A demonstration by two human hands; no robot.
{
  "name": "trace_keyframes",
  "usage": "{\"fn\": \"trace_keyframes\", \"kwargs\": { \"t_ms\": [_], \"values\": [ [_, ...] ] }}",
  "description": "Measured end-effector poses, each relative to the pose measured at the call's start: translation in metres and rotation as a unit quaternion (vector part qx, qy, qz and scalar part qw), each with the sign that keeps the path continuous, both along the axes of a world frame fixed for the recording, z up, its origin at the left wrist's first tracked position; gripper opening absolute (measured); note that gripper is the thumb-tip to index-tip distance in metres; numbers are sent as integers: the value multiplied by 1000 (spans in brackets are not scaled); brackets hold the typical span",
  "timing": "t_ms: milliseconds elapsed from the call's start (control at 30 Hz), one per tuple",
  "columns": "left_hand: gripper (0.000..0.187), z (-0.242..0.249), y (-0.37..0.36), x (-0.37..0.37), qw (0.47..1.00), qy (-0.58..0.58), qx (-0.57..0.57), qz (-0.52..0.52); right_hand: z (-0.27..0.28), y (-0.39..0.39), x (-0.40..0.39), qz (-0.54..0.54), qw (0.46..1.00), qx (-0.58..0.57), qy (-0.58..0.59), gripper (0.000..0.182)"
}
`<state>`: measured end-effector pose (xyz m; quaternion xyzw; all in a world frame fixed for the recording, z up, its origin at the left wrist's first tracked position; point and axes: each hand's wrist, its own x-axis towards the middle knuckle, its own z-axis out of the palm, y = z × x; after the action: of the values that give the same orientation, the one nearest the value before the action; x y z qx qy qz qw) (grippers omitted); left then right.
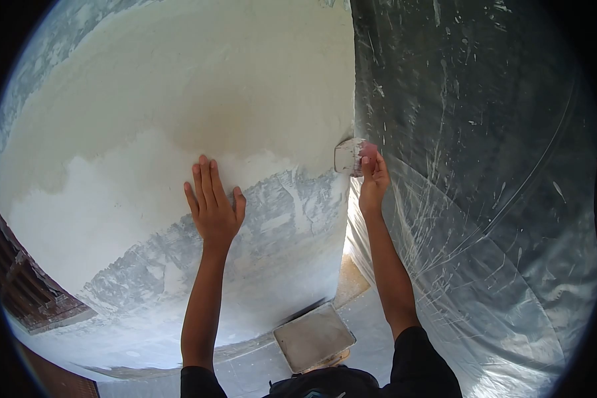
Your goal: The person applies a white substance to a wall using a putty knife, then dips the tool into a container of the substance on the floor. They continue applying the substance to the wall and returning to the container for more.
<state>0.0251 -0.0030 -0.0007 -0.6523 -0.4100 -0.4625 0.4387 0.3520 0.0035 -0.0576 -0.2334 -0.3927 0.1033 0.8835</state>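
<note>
1 left hand (214, 211), palm toward 1 coated wall (259, 106), fingers spread apart, holding nothing, contact uncertain; 1 right hand (374, 182), clamped on 1 scraper (348, 157) at the wall's right edge. Probably smoothing that edge; next, seems to call for flat, even pressure. Alongside, 1 dark plastic sheet (477, 146); farther down, 1 tray (314, 337).

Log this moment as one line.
Left hand: open, palm toward wall | Right hand: holding scraper at wall's right edge | Wall surface: pale above, patchy grey lower down | Right side: dark splattered sheet
</note>
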Motion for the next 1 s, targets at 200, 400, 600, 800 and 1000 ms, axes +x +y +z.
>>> {"fn": "trace_keyframes", "kwargs": {
  "t_ms": [200, 400, 600, 800, 1000],
  "values": [
    [60, -1, 0, -1, 1000, -2, -2, 1, 7, -3, 11, -4, 998, 38, 56, 30],
    [61, -1, -1, -1, 1000, 3, -4, 1, 4, 1, 9, -44, 997, -34, 44, 29],
    [60, -1, 1, -1, 1000, 7, -9, 0, 12, -3, -1, 3, 1000, 12, 7, 25],
    [60, -2, 0, -2, 1000, 5, -7, -4, 1, -1, 17, 18, 997, 13, 78, 29],
    [60, -1, 0, -1, 1000, 7, -10, -4, 8, -13, -31, -2, 987, -66, -150, 32]
  ]
}}
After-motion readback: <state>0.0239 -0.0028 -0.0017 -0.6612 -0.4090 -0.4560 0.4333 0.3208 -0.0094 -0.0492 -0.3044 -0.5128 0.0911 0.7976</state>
